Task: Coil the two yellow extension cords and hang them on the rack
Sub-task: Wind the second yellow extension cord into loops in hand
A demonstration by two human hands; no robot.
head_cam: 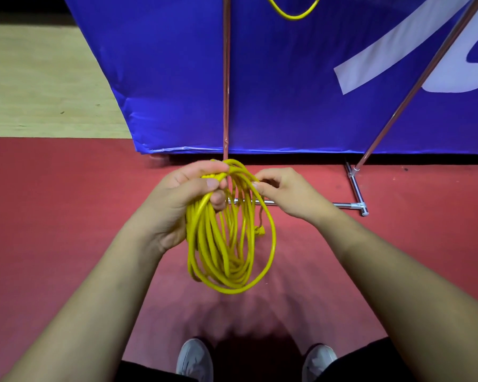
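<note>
My left hand (189, 194) is clamped around the top of the coiled yellow cord (226, 238), whose loops hang free above the red floor (53, 205). My right hand (283, 190), at 3 o'clock of that grip, pinches one outer strand between thumb and fingertips. Open floor lies at 9 o'clock and at 6 o'clock toward my shoes (195, 359). At 12 o'clock the rack's upright pole (226, 78) and base bar (342, 205) stand close before a blue banner (287, 92), closing that side. A second yellow cord (293, 12) hangs at the top edge, cut off. The plug end near the coil's right side is hard to make out.
</note>
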